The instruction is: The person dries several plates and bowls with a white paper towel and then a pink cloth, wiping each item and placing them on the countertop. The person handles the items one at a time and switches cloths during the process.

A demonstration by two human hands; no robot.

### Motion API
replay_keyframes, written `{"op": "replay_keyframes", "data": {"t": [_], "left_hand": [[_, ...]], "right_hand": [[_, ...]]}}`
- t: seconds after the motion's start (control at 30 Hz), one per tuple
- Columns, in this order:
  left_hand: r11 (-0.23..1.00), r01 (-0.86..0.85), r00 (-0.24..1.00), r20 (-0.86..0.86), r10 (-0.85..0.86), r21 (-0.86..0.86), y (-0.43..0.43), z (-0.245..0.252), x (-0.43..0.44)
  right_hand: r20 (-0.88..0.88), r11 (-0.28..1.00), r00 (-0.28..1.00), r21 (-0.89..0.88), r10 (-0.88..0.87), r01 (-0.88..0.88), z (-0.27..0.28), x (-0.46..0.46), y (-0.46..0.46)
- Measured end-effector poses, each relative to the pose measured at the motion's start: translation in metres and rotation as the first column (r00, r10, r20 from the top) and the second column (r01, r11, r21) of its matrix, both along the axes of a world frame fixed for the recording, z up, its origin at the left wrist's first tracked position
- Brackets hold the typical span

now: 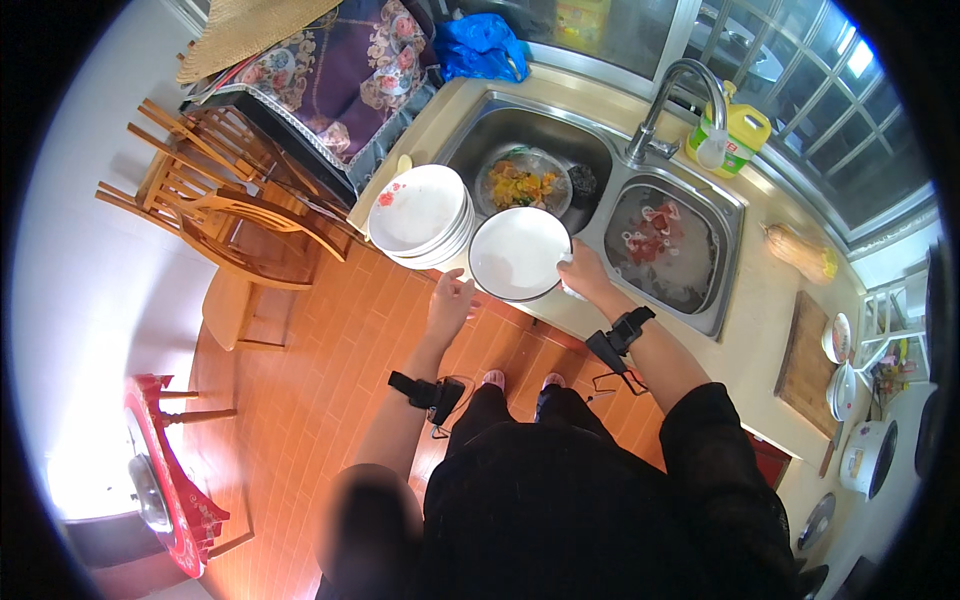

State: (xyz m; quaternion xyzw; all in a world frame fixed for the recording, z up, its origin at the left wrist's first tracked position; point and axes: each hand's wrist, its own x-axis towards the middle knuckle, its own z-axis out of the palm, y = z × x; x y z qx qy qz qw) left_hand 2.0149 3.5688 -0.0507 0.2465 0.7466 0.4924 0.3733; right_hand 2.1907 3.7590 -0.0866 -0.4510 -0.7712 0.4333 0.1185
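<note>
My right hand [587, 276] grips the right side of a white enamel-look dish [520, 251] with a dark rim. A bit of white material [568, 271], perhaps a cloth, shows at its fingers. The dish is over the counter's front edge, its inside facing up. My left hand [448, 306] is just below and left of the dish, fingers loosely spread and holding nothing. Beyond that hand, a stack of white plates [417, 208] stands at the counter's left corner; the top one bears a red flower print.
The left sink basin [592, 135] contains a bowl of food scraps [523, 180] and a dark scrubber [581, 181]. Reddish pieces [654, 231] lie in water in the right one. Behind stand a faucet [660, 105] and yellow jug [739, 135]; rightward, a squash [799, 251] and cutting board [810, 360].
</note>
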Motion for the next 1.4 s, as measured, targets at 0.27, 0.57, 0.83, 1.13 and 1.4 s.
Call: {"op": "replay_keyframes", "data": {"t": [0.27, 0.57, 0.83, 1.13, 1.4], "left_hand": [[0.966, -0.034, 0.997, 0.079, 0.014, 0.256, -0.003, 0.028, -0.022], [0.9, 0.338, 0.69, 0.578, -0.436, 0.275, 0.042, 0.059, 0.019], [0.869, 0.429, 0.694, 0.526, -0.492, 0.246, 0.081, 0.064, 0.06], [0.71, 0.652, 0.501, -0.854, -0.141, 0.266, 0.157, 0.102, 0.083], [0.749, 0.467, 0.704, -0.71, 0.006, 0.47, 0.164, 0.123, 0.098]], "right_hand": [[-0.196, 0.96, 0.956, -0.223, -0.217, 0.171, 0.063, 0.019, -0.027], [-0.376, 0.819, 0.748, -0.425, -0.547, 0.385, 0.096, 0.055, -0.1], [-0.285, 0.62, 0.565, -0.523, -0.774, 0.585, 0.085, 0.129, -0.149], [-0.31, 0.658, 0.589, -0.476, -0.746, 0.584, 0.066, 0.226, -0.181], [-0.392, 0.744, 0.635, -0.287, -0.666, 0.603, 0.076, 0.254, -0.147]]}}
